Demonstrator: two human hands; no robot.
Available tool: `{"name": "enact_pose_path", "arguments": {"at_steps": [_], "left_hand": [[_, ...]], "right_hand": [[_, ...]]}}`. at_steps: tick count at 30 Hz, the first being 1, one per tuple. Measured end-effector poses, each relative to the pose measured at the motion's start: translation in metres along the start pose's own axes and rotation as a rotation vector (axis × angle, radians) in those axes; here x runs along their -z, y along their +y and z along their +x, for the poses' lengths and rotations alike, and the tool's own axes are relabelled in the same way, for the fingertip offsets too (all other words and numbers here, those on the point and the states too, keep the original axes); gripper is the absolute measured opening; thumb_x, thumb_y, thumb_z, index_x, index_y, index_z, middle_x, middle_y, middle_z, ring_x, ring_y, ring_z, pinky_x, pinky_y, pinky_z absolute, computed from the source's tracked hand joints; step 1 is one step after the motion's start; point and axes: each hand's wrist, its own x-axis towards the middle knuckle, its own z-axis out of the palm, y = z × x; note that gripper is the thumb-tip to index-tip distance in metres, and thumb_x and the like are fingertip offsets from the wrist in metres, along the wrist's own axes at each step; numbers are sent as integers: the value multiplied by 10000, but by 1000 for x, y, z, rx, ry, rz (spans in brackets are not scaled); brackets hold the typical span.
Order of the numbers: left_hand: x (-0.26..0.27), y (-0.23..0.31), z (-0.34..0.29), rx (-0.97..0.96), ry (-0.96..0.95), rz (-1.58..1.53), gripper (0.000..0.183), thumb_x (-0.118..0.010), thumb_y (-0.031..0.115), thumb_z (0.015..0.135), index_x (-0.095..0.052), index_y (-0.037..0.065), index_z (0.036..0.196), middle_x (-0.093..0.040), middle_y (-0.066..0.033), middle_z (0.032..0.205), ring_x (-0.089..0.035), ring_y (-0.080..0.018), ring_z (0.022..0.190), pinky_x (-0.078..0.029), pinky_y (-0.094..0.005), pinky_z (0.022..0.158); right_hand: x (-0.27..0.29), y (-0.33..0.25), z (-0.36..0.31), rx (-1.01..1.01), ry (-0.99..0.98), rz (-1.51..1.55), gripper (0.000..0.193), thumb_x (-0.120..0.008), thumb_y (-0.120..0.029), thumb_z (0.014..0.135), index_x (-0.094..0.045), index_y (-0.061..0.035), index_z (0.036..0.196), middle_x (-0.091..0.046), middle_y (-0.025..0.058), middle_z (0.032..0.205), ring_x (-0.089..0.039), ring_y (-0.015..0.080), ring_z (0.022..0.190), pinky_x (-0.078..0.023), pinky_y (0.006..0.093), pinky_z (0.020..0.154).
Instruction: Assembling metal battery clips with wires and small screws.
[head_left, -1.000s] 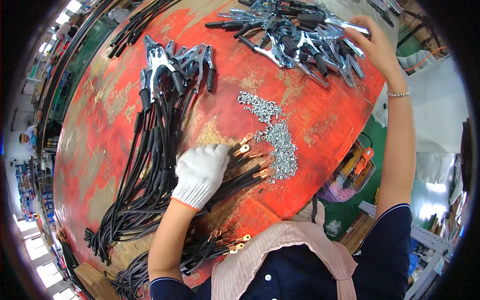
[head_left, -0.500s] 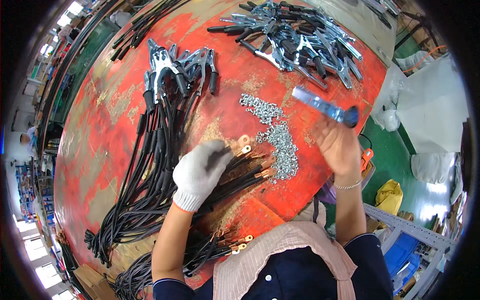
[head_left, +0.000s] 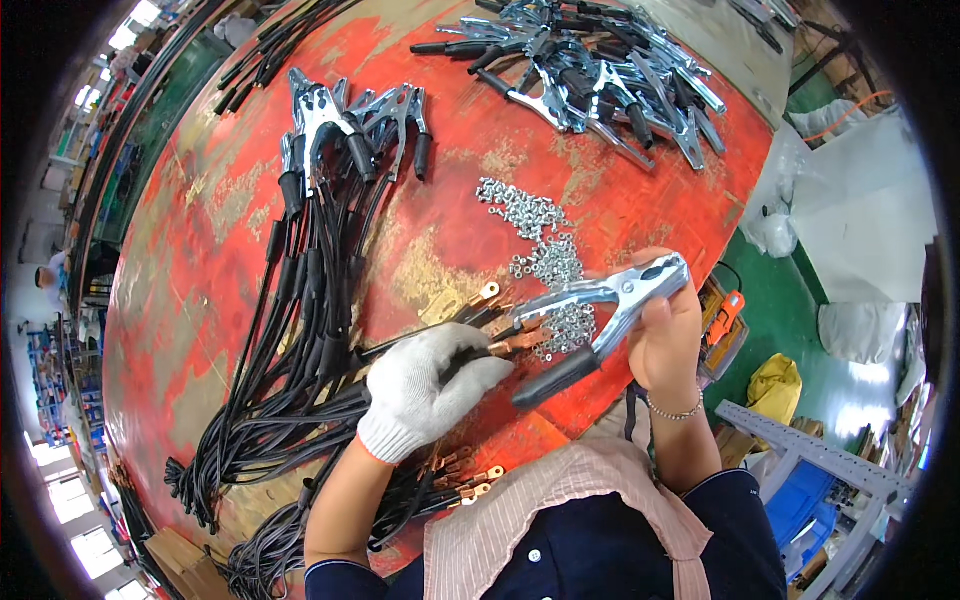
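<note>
My left hand [head_left: 425,385], in a white knit glove, is closed with its fingertips around a black cable just behind its copper lug [head_left: 520,342]. My bare right hand [head_left: 668,335] grips a silver spring clamp [head_left: 628,287] by its jaw end. The clamp's handles spread toward my left hand, and the lower one wears a black sleeve [head_left: 556,378]. Its upper handle passes over the lug ends and a heap of small metal nuts [head_left: 570,328]. Whether handle and lug touch, I cannot tell.
Black cables [head_left: 290,400] with clamps [head_left: 325,130] on their far ends lie across the red table [head_left: 450,220]. More loose clamps [head_left: 610,85] are piled at the back. Another cable bundle [head_left: 270,545] lies near left. An orange-handled tool [head_left: 725,318] sits off the table's right edge.
My right hand has brought the clamp left and nearer to me, turning its handles toward my left hand. The left hand has shifted right and nearer, onto a lug-ended cable.
</note>
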Motion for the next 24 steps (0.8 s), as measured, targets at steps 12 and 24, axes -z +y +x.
{"name": "enact_pose_path", "arguments": {"at_steps": [12, 24], "left_hand": [[-2, 12, 5, 238, -14, 0, 317, -709, 397, 844, -712, 81, 818, -655, -67, 644, -624, -158, 566, -481, -303, 547], [-7, 8, 6, 224, 13, 39, 332, -714, 423, 827, -703, 93, 789, -632, -66, 602, -616, -173, 536, -474, -312, 525]], "right_hand": [[-25, -2, -11, -18, -71, -105, 557, -792, -261, 811, -461, -10, 1183, -652, 138, 1059, -643, 276, 1068, -500, 374, 920], [-23, 1, -13, -44, -74, -61, 532, -780, -222, 826, -455, -11, 1191, -641, 122, 1071, -636, 259, 1079, -493, 368, 933]]}}
